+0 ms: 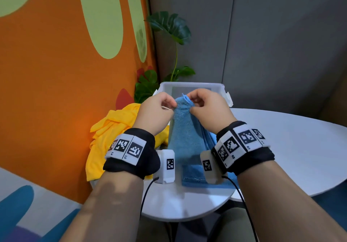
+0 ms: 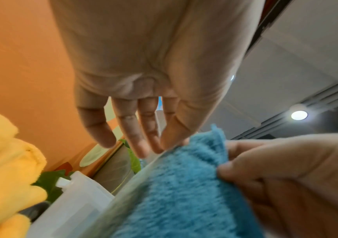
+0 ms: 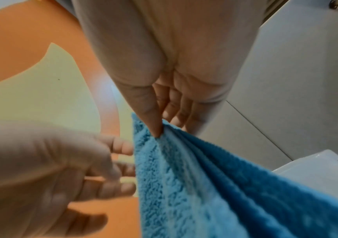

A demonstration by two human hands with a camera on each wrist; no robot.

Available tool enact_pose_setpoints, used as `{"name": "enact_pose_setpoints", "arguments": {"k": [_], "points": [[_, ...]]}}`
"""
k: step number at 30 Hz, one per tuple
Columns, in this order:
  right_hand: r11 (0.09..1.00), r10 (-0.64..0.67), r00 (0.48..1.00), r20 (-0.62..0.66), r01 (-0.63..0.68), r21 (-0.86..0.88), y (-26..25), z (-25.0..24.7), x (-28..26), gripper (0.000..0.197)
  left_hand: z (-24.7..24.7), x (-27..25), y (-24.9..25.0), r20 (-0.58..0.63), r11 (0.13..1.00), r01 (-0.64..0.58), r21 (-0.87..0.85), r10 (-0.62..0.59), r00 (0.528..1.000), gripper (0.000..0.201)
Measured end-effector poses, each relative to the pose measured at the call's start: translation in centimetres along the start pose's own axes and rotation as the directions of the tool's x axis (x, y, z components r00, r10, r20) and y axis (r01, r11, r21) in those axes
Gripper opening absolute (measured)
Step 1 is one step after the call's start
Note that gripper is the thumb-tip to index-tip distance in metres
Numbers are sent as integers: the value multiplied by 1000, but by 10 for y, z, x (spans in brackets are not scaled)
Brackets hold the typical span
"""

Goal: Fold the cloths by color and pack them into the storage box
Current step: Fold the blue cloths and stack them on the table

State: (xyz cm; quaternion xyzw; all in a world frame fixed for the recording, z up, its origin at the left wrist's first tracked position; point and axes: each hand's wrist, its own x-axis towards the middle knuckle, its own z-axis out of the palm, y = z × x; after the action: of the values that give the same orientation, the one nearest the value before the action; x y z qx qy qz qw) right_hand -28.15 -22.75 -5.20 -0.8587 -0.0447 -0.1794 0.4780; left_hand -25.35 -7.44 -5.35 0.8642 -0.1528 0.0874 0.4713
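Thumb of the right hand [image 3: 184, 67] presses onto the top corner of the blue cloth [image 1: 185, 138], pinching it against the fingers behind; grip looks firm in the right wrist view; left hand [image 1: 155, 110] sits just beside the same corner, fingers [image 2: 131, 127] loosely extended, tips at the cloth edge, not clearly closed on it; whether it has any hold, can't tell.

Blue cloth hangs from that pinch, directly in front of the storage box [image 1: 221, 86], lower part trailing onto a folded blue layer on the table [image 1: 281, 147]; yellow cloths [image 1: 110, 132] lie heaped left of the box, touching its side.

Step in hand, by my reading: getting the blue cloth's corners matched before a fold; nothing visibly packed yet, box interior mostly hidden behind the hands. Next move prob. needs the left hand to take the edge so the cloth can be spread & laid flat.

Head view gives box, table, yellow pile; wrist views alone show the thumb pinch & the left fingers' looseness.
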Motion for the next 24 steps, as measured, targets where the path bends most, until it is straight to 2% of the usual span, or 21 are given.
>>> {"name": "enact_pose_setpoints", "arguments": {"k": [1,2,4,6,8,10,12,14,17,20,22,24], "points": [[1000,-17,1000,-7,18,26,0,-3,0,28,0,1,-6,-4,999,9,52,-9,1000,25],[998,-29,999,-15,30,60,0,-6,0,29,1,1,-12,-4,995,40,87,-39,999,32],[993,-55,998,-32,58,107,-2,-13,-1,29,1,2,-24,35,984,140,108,-145,989,61],[986,-93,993,-77,102,128,-1,-20,-1,26,2,1,-35,122,962,255,99,-266,956,81],[980,-100,987,-123,119,159,1,-26,0,26,6,-1,-44,206,931,350,103,-365,908,84],[976,-92,982,-165,122,182,5,-30,0,26,11,-5,-49,298,893,448,35,-437,849,76],[976,-70,978,-194,107,188,9,-32,-1,24,16,-8,-52,384,869,493,-48,-439,812,51],[975,-1,976,-219,50,218,17,-34,-1,24,19,-11,-50,400,873,478,-101,-404,823,30],[958,182,946,-269,-109,266,36,-38,2,26,21,-10,-44,380,839,498,-222,-396,836,28],[938,344,891,-297,-314,145,56,-44,2,22,28,-12,-36,372,813,521,-260,-414,831,21],[886,443,855,-270,-464,-16,68,-46,-3,37,39,-16,-36,376,802,552,-227,-451,809,9],[792,556,810,-185,-584,-178,76,-44,-11,50,52,-22,-42,417,794,593,-131,-499,760,2]]}}
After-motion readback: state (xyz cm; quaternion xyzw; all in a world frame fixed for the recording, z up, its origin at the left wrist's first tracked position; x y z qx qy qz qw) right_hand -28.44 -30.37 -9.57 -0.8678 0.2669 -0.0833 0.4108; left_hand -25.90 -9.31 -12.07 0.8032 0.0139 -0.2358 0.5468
